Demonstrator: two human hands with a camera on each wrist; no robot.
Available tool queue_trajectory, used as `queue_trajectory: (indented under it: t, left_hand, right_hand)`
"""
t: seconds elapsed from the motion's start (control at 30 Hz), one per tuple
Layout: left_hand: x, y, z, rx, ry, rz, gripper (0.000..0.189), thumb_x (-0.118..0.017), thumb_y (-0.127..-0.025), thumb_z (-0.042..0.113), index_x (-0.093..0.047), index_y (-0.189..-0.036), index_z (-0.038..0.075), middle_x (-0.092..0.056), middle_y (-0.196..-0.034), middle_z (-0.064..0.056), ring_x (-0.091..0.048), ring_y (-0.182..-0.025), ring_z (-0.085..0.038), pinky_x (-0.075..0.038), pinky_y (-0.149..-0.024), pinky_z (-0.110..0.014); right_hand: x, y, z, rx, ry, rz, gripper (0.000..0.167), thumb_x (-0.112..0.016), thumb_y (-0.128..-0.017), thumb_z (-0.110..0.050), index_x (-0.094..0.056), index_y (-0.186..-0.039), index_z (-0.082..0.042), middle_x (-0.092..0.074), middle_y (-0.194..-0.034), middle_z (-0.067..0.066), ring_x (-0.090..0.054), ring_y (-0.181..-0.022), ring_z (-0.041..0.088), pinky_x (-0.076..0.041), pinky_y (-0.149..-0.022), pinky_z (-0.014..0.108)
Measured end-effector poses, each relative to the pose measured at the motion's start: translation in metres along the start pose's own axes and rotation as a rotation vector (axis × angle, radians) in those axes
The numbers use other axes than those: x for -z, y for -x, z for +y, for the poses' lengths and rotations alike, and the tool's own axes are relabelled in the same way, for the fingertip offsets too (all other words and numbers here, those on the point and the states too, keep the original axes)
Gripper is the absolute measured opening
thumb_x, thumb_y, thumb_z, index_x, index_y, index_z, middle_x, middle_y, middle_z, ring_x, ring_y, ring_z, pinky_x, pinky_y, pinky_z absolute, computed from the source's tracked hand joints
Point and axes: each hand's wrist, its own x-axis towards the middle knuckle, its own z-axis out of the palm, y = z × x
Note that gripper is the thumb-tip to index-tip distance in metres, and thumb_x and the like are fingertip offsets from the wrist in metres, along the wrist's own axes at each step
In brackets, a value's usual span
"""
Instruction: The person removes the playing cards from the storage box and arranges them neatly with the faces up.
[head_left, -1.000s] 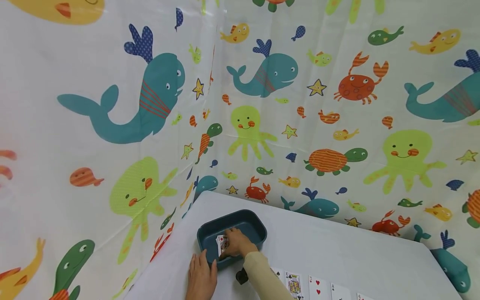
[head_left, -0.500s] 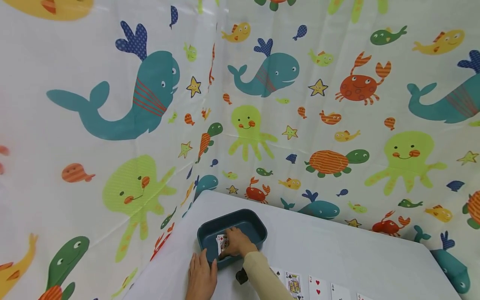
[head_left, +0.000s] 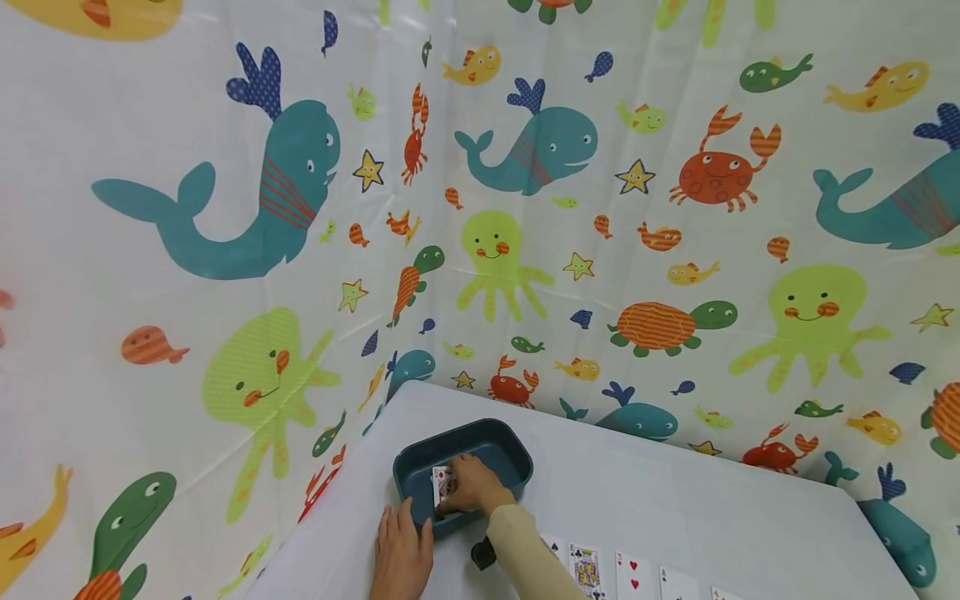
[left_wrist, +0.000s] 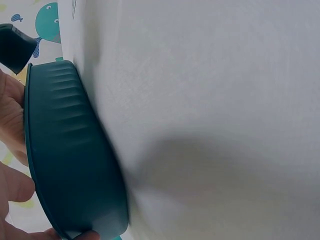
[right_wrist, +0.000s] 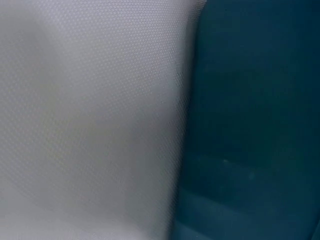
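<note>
A dark teal bin [head_left: 519, 450] stands on the white table. My right hand [head_left: 474, 485] reaches down into it and grips a small stack of playing cards [head_left: 441, 482], a red diamond face card showing on top. Much of the stack is hidden under the fingers. At the bin's near left corner, my left hand [head_left: 401, 552] rests with fingers extended, touching the outer wall. The left wrist view has its thumb [left_wrist: 19, 186] at the rim beside the ribbed bin wall [left_wrist: 75, 145]. Only the bin's side [right_wrist: 250, 110] and white cloth fill the right wrist view.
Several face-up playing cards lie in a row at the front right, among them a king [head_left: 587, 570] and a heart card [head_left: 633, 573]. A black wrist camera [head_left: 483, 553] sits under the right forearm. Sea-animal curtains [head_left: 525, 275] enclose the table's back and left.
Both hands stay almost where they were, and the cards in the bin have barely shifted. The left curtain's print has drifted left.
</note>
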Motion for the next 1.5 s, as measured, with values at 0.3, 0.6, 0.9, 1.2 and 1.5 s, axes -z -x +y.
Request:
queue_trajectory:
  t: [0.3, 0.6, 0.9, 1.2, 1.5]
  left_hand:
    - [-0.003, 0.001, 0.003, 0.027, -0.024, 0.002, 0.054, -0.06, -0.101, 0.019, -0.043, -0.141, -0.014, -0.048, -0.139, -0.037, -0.03, -0.141, -0.058, -0.027, -0.114, -0.07]
    - [-0.002, 0.004, 0.001, -0.018, -0.007, 0.036, 0.053, -0.059, -0.101, 0.018, -0.044, -0.139, -0.016, -0.048, -0.137, -0.039, -0.03, -0.139, -0.06, -0.027, -0.112, -0.072]
    - [-0.002, 0.001, 0.002, 0.025, -0.026, 0.005, 0.055, -0.058, -0.102, 0.02, -0.041, -0.142, -0.016, -0.045, -0.142, -0.04, -0.027, -0.141, -0.06, -0.025, -0.113, -0.071]
    - [0.0, 0.001, 0.002, -0.001, -0.016, 0.011, 0.055, -0.058, -0.102, 0.019, -0.041, -0.141, -0.017, -0.045, -0.141, -0.04, -0.028, -0.14, -0.061, -0.026, -0.113, -0.072]
    - [-0.001, 0.002, 0.002, 0.001, -0.016, 0.023, 0.055, -0.058, -0.102, 0.019, -0.041, -0.141, -0.017, -0.045, -0.14, -0.04, -0.029, -0.14, -0.06, -0.026, -0.113, -0.071]
  right_hand:
    - [0.007, 0.009, 0.008, 0.053, -0.075, 0.076, 0.067, -0.091, -0.074, -0.043, -0.065, -0.124, -0.006, -0.064, -0.109, 0.004, -0.057, -0.095, 0.016, -0.055, -0.09, 0.037]
    - [0.022, 0.019, 0.011, 0.057, -0.159, 0.119, 0.07, -0.091, -0.074, -0.042, -0.065, -0.127, -0.004, -0.064, -0.117, 0.006, -0.058, -0.1, 0.017, -0.054, -0.099, 0.039]
    - [0.037, 0.031, 0.018, 0.08, -0.256, 0.154, 0.072, -0.089, -0.078, -0.043, -0.062, -0.133, -0.004, -0.061, -0.13, 0.009, -0.057, -0.111, 0.021, -0.05, -0.106, 0.044]
    - [0.048, 0.043, 0.028, 0.124, -0.383, 0.218, 0.072, -0.087, -0.079, -0.041, -0.061, -0.136, -0.006, -0.061, -0.136, 0.011, -0.058, -0.12, 0.027, -0.049, -0.105, 0.051]
    - [0.059, 0.058, 0.039, 0.118, -0.435, 0.233, 0.074, -0.085, -0.081, -0.045, -0.058, -0.138, -0.009, -0.061, -0.133, 0.009, -0.058, -0.116, 0.025, -0.053, -0.101, 0.049]
